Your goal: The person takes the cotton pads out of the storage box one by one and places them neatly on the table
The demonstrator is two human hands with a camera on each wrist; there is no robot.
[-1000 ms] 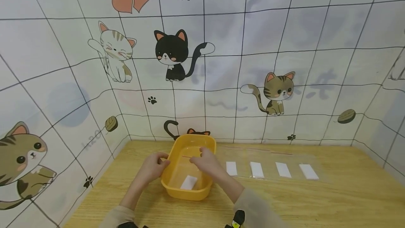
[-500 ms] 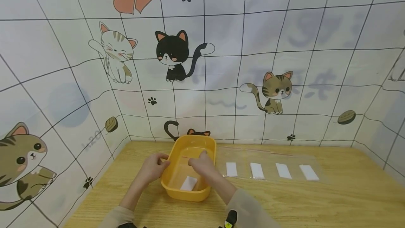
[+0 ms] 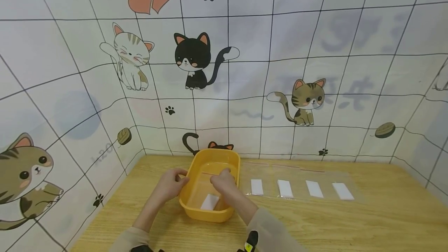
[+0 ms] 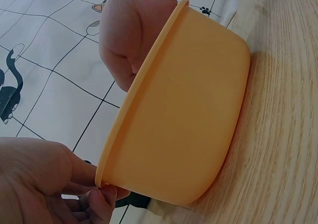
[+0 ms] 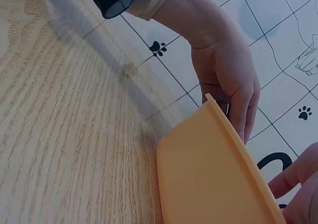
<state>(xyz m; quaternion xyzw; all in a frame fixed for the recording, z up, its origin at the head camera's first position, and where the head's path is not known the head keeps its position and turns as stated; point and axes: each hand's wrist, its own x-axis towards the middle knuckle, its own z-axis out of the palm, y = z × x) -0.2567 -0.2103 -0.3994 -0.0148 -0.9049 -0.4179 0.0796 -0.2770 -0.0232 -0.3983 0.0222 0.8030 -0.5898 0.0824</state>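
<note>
A yellow plastic basin (image 3: 209,215) stands on the wooden table, and my left hand (image 3: 169,185) pinches its left rim between thumb and fingers. Inside lies a white rectangular block (image 3: 210,202) near the front end, with a thin pink strip (image 3: 209,173) farther back, like the seal of a clear zip bag. My right hand (image 3: 225,186) reaches over the right side into the basin. Its fingertips are hidden, so what they touch cannot be told. In the left wrist view, the basin's outer wall (image 4: 184,100) blocks sight of the contents.
Right of the basin, clear zip bags with pink seals lie in a row, each with a white block (image 3: 285,189) inside. Behind the wooden table (image 3: 332,224) hangs a cloth (image 3: 245,116) printed with cats and grid lines.
My right hand has moved slightly forward and lower into the basin, and its forearm has swung a little left. My left hand and the basin stay put.
</note>
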